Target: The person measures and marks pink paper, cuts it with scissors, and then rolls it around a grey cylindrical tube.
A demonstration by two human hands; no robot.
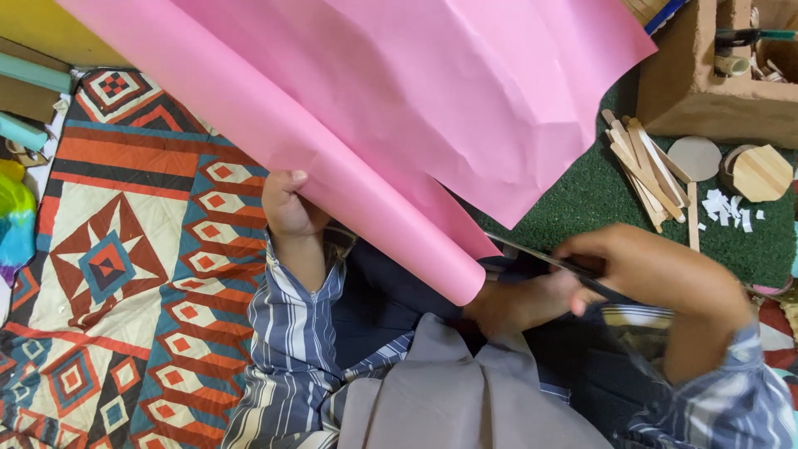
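A large pink paper sheet [399, 91] curls over my lap and fills the upper middle of the view. My left hand [287, 204] grips its rolled lower-left edge, thumb on top. My right hand [657, 270] is closed on a pair of dark scissors [544, 259], whose blades point left toward the bottom edge of the pink sheet. The handles are hidden inside my fingers. A bare foot [519, 303] lies just below the blades.
A patterned red, blue and cream rug [125, 249] covers the floor at left. On a green mat [598, 195] at right lie several wooden craft sticks [648, 170], round wooden discs [697, 158], white paper scraps [727, 208] and a brown cardboard box [706, 79].
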